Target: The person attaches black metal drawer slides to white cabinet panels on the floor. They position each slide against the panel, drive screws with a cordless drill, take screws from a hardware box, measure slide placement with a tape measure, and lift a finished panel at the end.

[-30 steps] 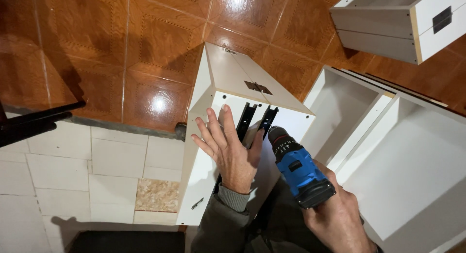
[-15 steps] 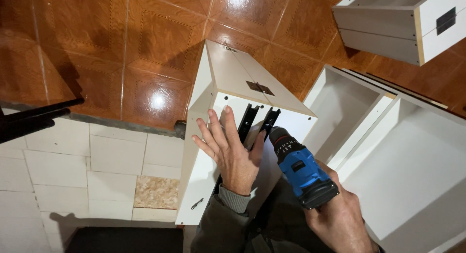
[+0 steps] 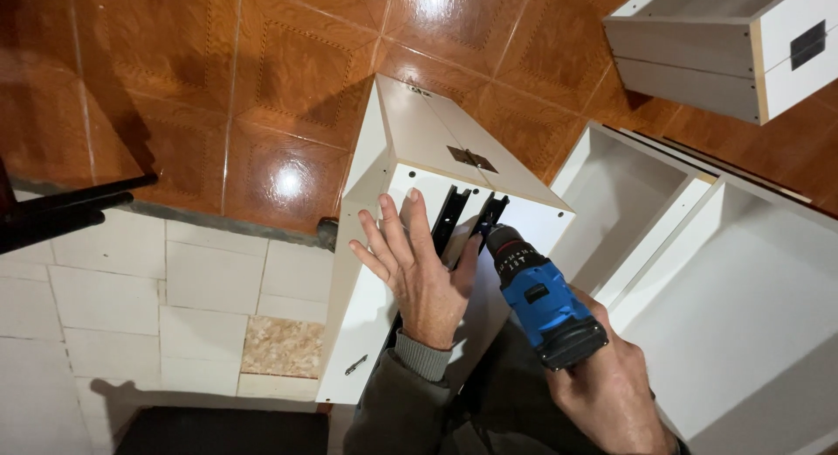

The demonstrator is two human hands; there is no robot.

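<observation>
A white cabinet (image 3: pixel 419 141) stands on the floor below me, seen from above, with two black drawer rails (image 3: pixel 447 217) fixed inside its upper opening. My left hand (image 3: pixel 417 273) lies flat on the cabinet's white side panel, fingers spread, the thumb near the rails. My right hand (image 3: pixel 611 389) grips a blue and black cordless drill (image 3: pixel 541 296). The drill's black chuck points up at the right-hand rail, its tip right by that rail.
A white open cabinet frame (image 3: pixel 698 272) lies to the right. A white drawer box with a dark handle (image 3: pixel 724 44) sits at the upper right. Glossy brown tiles (image 3: pixel 218 97) meet pale tiles (image 3: pixel 131 306) at the left, where a dark bar (image 3: pixel 70 206) juts in.
The drill and my right hand have edged slightly up toward the rail. My left hand stays pressed on the panel.
</observation>
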